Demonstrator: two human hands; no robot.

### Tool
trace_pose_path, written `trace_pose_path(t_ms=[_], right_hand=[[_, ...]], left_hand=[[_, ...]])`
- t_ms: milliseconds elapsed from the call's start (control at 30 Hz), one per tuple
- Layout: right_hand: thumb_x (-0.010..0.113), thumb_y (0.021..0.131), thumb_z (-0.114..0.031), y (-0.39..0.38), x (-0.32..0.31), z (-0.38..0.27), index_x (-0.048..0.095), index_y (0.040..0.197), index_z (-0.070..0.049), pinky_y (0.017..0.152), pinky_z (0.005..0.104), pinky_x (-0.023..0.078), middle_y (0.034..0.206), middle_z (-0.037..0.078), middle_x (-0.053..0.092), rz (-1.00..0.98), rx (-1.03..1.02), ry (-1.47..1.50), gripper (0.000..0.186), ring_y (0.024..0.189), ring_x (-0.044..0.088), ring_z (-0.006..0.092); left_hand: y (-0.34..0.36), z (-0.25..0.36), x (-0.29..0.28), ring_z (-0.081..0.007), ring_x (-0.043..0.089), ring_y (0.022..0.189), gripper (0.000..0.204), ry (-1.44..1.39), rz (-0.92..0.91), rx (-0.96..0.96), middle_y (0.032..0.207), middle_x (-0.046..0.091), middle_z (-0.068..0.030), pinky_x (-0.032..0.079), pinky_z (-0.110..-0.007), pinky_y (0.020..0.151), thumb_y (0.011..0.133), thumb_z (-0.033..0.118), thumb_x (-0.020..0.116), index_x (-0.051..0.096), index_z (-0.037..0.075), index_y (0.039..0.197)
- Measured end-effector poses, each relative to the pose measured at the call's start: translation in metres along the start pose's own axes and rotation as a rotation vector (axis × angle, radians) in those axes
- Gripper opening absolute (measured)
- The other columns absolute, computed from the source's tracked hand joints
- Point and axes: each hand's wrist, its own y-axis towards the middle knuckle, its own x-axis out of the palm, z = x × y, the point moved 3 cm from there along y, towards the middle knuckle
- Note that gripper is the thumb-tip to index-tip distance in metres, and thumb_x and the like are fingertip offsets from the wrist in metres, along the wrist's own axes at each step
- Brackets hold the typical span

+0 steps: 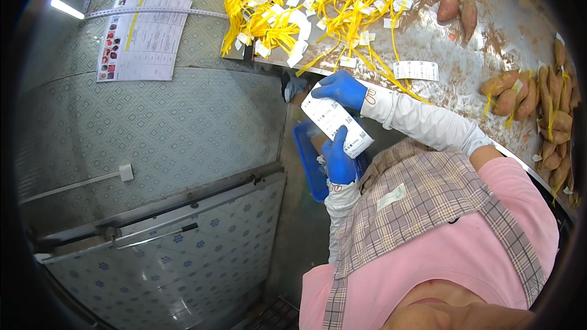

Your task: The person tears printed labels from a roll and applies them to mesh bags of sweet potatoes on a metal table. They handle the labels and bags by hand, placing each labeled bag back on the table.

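Between my two blue-gloved hands is a white label strip, printed with dark marks and square codes, tilted down to the right. My right hand closes on its upper end, thumb toward the strip's corner. Lower down, my left hand grips the other end, with its thumb pressed on the printed face. The strip looks thick at its lower edge, like several layers; how many I cannot tell. Both hands are just off the table's edge, above a blue basket that they partly hide.
Yellow ties with white tags are heaped on the table; a loose label sheet lies nearby. Sweet potatoes and yellow-tied bundles rest to the right. A printed sheet hangs on the patterned wall at left.
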Motion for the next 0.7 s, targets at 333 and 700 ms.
trace_pose_path(t_ms=[333,700], right_hand=[[0.064,0.074,-0.032,-0.054,-0.013,-0.031,0.066,0.076,-0.001,0.056,0.0330,0.045,0.064,0.013,0.061,-0.261,-0.092,-0.528,0.031,0.056,0.058,0.0231],[0.062,0.077,-0.033,-0.140,-0.131,-0.006,0.063,0.078,0.001,0.052,0.0363,0.040,0.062,0.020,0.055,-0.225,0.042,-0.748,0.035,0.050,0.051,0.0255]], left_hand=[[0.033,-0.019,-0.012,-0.0293,0.043,0.122,0.074,-0.471,-0.337,-0.102,0.135,0.040,-0.0170,0.036,-0.046,0.099,0.089,0.060,0.034,0.032,0.004,0.137],[0.109,0.061,-0.026,-0.0233,0.057,0.104,0.044,-0.516,-0.464,0.183,0.116,0.058,-0.0146,0.039,-0.039,0.099,0.092,0.026,0.044,0.045,0.001,0.128]])
